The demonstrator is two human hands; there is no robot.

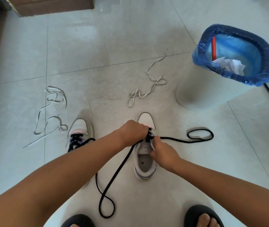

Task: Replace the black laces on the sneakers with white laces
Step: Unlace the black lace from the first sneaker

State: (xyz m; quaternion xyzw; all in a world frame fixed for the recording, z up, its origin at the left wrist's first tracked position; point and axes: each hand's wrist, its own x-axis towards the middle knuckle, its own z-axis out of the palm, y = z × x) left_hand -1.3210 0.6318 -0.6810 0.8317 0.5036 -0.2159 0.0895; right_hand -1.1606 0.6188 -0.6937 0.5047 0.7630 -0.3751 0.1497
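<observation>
Two white sneakers stand on the tiled floor. The right sneaker [144, 163] is partly unlaced; its black lace [114, 174] trails in loops to the left front and to the right. My left hand [133, 131] is curled over the lace at the sneaker's lower eyelets, near the toe. My right hand [164, 154] pinches the sneaker's tongue side by the eyelets. The left sneaker [79, 133] is still threaded with a black lace and is partly hidden by my left forearm. Two white laces lie loose on the floor, one at the left [53, 112] and one ahead [147, 89].
A white bin with a blue liner [233, 51] stands at the right, holding paper and a red stick. A cardboard box [48, 5] sits at the far left. My feet in dark slippers [202, 217] are at the bottom edge.
</observation>
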